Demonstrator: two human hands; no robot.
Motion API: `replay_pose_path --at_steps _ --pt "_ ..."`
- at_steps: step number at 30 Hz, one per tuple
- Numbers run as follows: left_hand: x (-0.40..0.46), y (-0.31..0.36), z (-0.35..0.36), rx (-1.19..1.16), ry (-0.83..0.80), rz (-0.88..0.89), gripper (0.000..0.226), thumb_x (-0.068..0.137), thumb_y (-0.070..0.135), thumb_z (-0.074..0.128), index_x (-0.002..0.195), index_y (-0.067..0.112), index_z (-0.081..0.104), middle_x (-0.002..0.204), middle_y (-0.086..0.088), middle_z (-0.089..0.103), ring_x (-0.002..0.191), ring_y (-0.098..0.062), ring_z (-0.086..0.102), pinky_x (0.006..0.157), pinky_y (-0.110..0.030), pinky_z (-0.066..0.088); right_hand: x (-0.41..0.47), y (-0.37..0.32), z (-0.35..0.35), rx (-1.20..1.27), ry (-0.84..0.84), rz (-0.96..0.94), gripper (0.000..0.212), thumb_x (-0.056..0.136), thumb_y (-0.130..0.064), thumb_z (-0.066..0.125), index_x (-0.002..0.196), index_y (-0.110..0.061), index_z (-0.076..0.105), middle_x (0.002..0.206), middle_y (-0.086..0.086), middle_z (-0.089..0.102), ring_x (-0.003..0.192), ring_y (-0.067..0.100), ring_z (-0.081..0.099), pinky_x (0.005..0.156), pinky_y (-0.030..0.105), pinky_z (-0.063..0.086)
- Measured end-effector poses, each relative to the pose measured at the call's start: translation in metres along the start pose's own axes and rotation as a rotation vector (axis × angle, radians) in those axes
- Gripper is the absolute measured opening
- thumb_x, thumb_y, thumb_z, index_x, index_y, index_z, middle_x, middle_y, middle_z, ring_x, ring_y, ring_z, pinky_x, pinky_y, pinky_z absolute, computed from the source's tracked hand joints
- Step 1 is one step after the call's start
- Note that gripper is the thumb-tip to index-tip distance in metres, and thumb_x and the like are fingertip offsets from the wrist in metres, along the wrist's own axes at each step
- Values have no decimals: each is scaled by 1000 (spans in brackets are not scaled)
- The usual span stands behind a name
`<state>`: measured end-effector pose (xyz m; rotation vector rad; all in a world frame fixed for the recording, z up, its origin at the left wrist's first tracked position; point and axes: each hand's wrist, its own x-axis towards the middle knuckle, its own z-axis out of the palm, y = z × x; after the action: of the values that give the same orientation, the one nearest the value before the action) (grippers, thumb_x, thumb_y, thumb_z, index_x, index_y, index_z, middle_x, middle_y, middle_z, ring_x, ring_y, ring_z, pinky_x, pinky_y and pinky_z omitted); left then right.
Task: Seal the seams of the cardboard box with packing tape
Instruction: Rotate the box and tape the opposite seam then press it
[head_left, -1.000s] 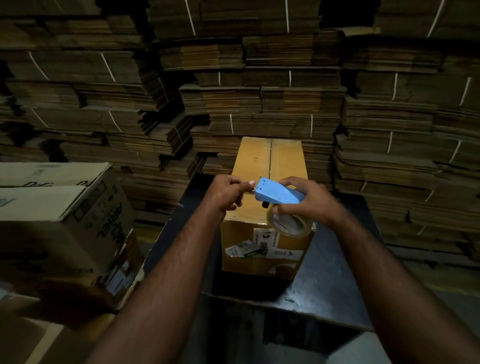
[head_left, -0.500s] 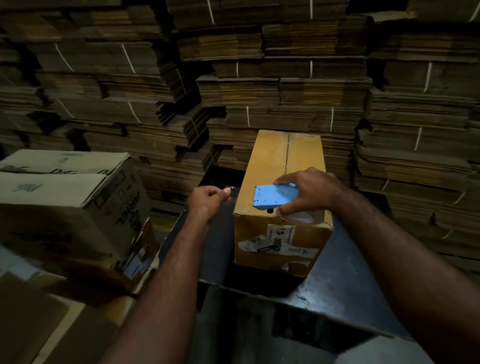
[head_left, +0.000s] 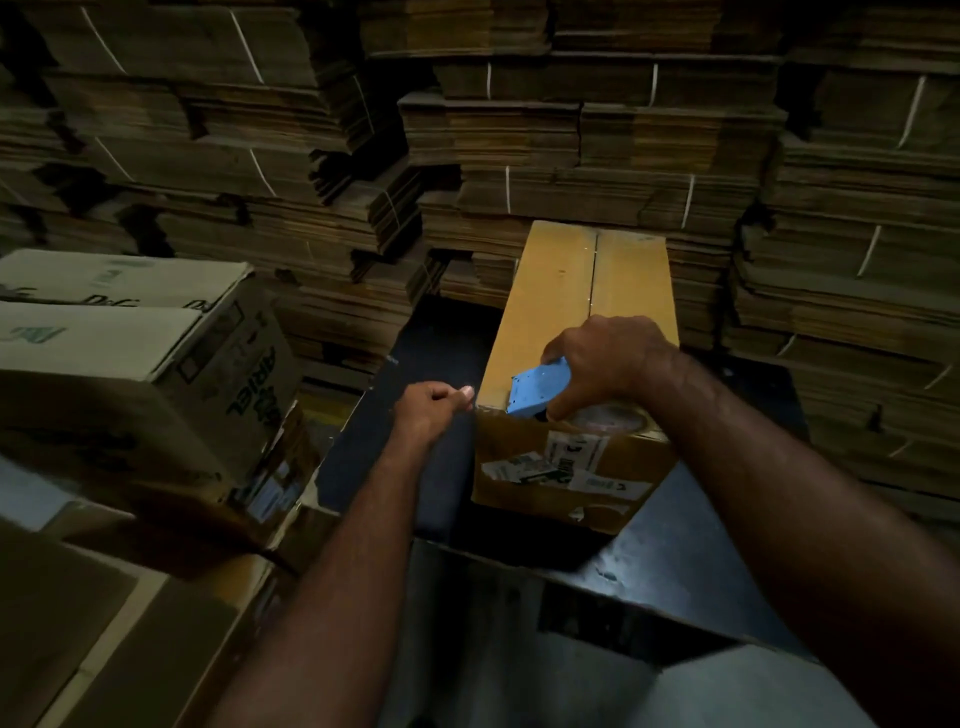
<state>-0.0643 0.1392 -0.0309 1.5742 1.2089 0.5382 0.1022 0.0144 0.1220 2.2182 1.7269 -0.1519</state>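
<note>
A blue tape dispenser (head_left: 540, 387) is gripped in the right hand (head_left: 605, 364), fingers curled over its top and thumb tucked beneath, at the near top edge of a tall cardboard box (head_left: 558, 312) stood on a dark table (head_left: 691, 535). The roll of packing tape (head_left: 608, 415) is seen under the same hand, lying against the box's near top corner. The left hand (head_left: 428, 410) is held just beside the box's left near corner, its fingers drawn in tight with thumb and forefinger pinched together (whether a clear tape end is caught between them cannot be told in the dim light). The box's top flaps are closed, their centre seam running away from the camera; torn white labels (head_left: 561, 462) are stuck on its near face, and nothing of its contents is shown. To the left, a larger printed carton (head_left: 135, 364) is seen with its flaps shut, resting on other cartons (head_left: 104, 623) in shadow. Behind, bundles of flattened cardboard (head_left: 571, 130), bound with pale straps, are stacked high across the whole background
</note>
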Motion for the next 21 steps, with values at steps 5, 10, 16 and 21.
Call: replay_pose_path --at_steps 5,10,16,21 --pt "-5 -15 20 -173 20 -6 33 93 35 67 65 20 58 55 9 52 58 -14 49 47 -22 32 11 -11 -4 -56 -59 27 84 63 -79 66 135 -39 50 122 -2 61 106 20 58 78 40 47" --pt "-11 -21 39 -280 163 -50 20 93 42 65 107 27 66 92 2 67 85 -14 63 68 -32 53 14 -14 -7 -44 -79 29 84 62 -79 67 134 -40 51 123 -2 60 109 20 57 81 41 46" --pt "-7 -24 51 -201 122 -77 29 102 39 48 124 25 60 125 -6 60 110 -21 58 92 -43 53 13 -16 -8 -37 -98 33 82 64 -78 67 134 -39 51 121 -2 61 107 20 57 85 43 50" --pt "-39 4 46 -353 344 16 40 107 40 33 133 18 55 107 15 57 97 -2 54 77 -23 43 12 -15 -8 -27 -98 38 82 63 -78 68 134 -39 52 121 -3 62 107 20 58 85 43 50"
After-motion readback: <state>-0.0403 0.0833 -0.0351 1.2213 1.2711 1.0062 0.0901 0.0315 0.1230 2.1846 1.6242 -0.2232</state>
